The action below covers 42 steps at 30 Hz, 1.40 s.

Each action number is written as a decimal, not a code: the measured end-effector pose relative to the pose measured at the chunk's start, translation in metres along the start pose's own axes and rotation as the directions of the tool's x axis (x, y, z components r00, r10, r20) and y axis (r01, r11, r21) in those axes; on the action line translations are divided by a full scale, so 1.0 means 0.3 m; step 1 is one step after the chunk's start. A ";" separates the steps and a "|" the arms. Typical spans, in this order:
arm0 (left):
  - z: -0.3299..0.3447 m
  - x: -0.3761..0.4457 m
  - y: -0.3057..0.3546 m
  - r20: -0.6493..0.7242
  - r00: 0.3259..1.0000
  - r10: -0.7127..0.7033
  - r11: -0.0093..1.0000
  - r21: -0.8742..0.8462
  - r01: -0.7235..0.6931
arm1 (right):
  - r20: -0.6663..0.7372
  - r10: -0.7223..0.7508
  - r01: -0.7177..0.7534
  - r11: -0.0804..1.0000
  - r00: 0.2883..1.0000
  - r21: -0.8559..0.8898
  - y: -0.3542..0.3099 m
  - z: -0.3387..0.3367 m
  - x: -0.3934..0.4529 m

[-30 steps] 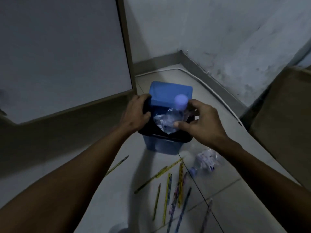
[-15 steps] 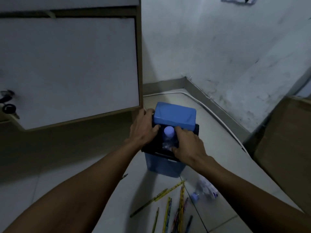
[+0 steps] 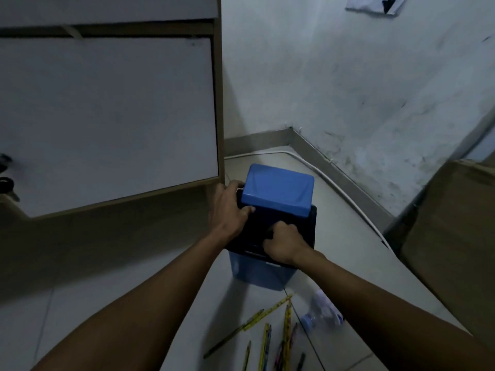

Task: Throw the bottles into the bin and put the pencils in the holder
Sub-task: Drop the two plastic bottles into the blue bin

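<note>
A blue bin [image 3: 258,274] with a black rim and a blue swing lid [image 3: 278,187] stands on the tiled floor. My left hand [image 3: 229,210] grips the bin's left rim beside the lid. My right hand [image 3: 284,243] rests on the front rim with its fingers curled down into the dark opening; what they touch is hidden. No bottle shows inside the bin. A crushed clear bottle [image 3: 324,311] with a pale cap lies on the floor to the bin's front right. Several pencils [image 3: 288,325] lie scattered in front of the bin. No pencil holder is in view.
A white cabinet door [image 3: 107,116] with a wooden frame hangs to the left, close to the bin. A brown cardboard box [image 3: 455,236] stands at the right. A white cable [image 3: 334,180] runs along the skirting behind the bin.
The bottle that my right hand was pushing into the bin has gone out of sight inside it. My right hand has curled down at the opening. The view has tilted upward.
</note>
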<state>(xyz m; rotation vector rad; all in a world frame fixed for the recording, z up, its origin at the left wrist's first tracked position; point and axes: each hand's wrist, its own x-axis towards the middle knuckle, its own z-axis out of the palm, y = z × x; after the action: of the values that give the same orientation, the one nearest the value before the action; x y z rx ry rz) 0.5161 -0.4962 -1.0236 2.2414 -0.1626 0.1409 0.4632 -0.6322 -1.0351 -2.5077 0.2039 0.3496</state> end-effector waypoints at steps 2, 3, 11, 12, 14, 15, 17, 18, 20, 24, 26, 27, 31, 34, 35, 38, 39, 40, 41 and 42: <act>0.005 -0.005 -0.003 -0.031 1.000 0.007 1.000 0.000 -0.007 | -0.025 -0.032 0.032 0.999 0.999 -0.011 0.011 0.001 -0.003; 0.007 -0.007 -0.005 -0.044 0.999 0.014 1.000 0.003 -0.013 | -0.047 -0.069 0.068 0.997 0.996 -0.021 0.016 -0.001 -0.009; 0.018 -0.012 -0.015 -0.082 0.996 0.041 0.999 0.011 -0.041 | -0.520 -0.616 0.580 0.773 0.592 -0.255 0.192 -0.012 -0.207; 0.020 -0.014 -0.014 -0.083 0.996 0.045 0.999 0.014 -0.044 | -0.529 -0.601 0.569 0.785 0.600 -0.246 0.242 0.011 -0.220; 0.023 -0.019 -0.014 -0.091 0.995 0.049 0.999 0.013 -0.048 | -0.514 -0.510 0.479 0.854 0.690 -0.203 0.356 0.071 -0.224; 0.026 -0.021 -0.014 -0.096 0.994 0.048 0.999 0.013 -0.047 | -0.485 -0.422 0.385 0.905 0.766 -0.180 0.407 0.103 -0.222; 0.031 -0.026 -0.013 -0.108 0.993 0.042 0.999 0.009 -0.042 | -0.336 -0.202 0.145 0.972 0.920 -0.186 0.496 0.154 -0.209; 0.032 -0.029 -0.013 -0.114 0.993 0.037 0.999 0.003 -0.037 | -0.229 -0.091 0.028 0.965 0.969 -0.261 0.530 0.177 -0.206; 0.033 -0.032 -0.016 -0.118 0.993 0.029 1.000 -0.005 -0.030 | -0.074 0.044 -0.073 0.884 0.996 -0.462 0.577 0.207 -0.202; 0.031 -0.032 -0.024 -0.118 0.992 0.036 0.999 0.000 -0.037 | 0.016 0.120 -0.080 0.748 0.993 -0.659 0.648 0.247 -0.179; 0.032 -0.037 -0.019 -0.123 0.992 0.031 0.999 -0.007 -0.032 | 0.033 0.141 -0.082 0.732 0.989 -0.676 0.677 0.256 -0.171; 0.034 -0.037 -0.018 -0.129 0.991 0.027 1.000 -0.009 -0.029 | 0.043 0.139 -0.074 0.731 0.989 -0.678 0.685 0.260 -0.164; 0.042 -0.034 -0.018 -0.155 0.988 0.028 0.999 -0.014 -0.030 | 0.085 0.070 0.004 0.747 0.994 -0.665 0.706 0.291 -0.140; 0.043 -0.034 -0.022 -0.157 0.987 0.026 0.999 -0.019 -0.029 | 0.112 0.033 0.047 0.765 0.993 -0.642 0.711 0.304 -0.140; 0.042 -0.036 -0.022 -0.155 0.987 0.026 0.999 -0.020 -0.030 | 0.114 0.036 0.044 0.777 0.993 -0.628 0.708 0.306 -0.143; 0.043 -0.042 -0.021 -0.154 0.987 0.037 0.999 -0.024 -0.041 | 0.116 0.016 0.055 0.810 0.993 -0.584 0.699 0.312 -0.159; 0.044 -0.044 -0.020 -0.153 0.987 0.040 0.999 -0.022 -0.044 | 0.116 -0.005 0.071 0.817 0.993 -0.573 0.690 0.310 -0.168; 0.044 -0.045 -0.020 -0.151 0.988 0.042 0.999 -0.017 -0.045 | 0.111 -0.028 0.085 0.829 0.993 -0.553 0.685 0.306 -0.175; 0.045 -0.045 -0.021 -0.149 0.988 0.044 0.999 -0.010 -0.046 | 0.098 -0.051 0.095 0.851 0.994 -0.517 0.674 0.299 -0.180; 0.044 -0.045 -0.023 -0.147 0.988 0.047 0.999 -0.005 -0.048 | 0.089 -0.072 0.105 0.880 0.993 -0.464 0.665 0.287 -0.187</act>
<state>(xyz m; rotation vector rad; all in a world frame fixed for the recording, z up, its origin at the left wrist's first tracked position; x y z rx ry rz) 0.5047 -0.5013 -1.0392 2.2103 -0.1370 0.3291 0.3480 -0.7408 -1.1942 -2.9633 -0.0324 0.4972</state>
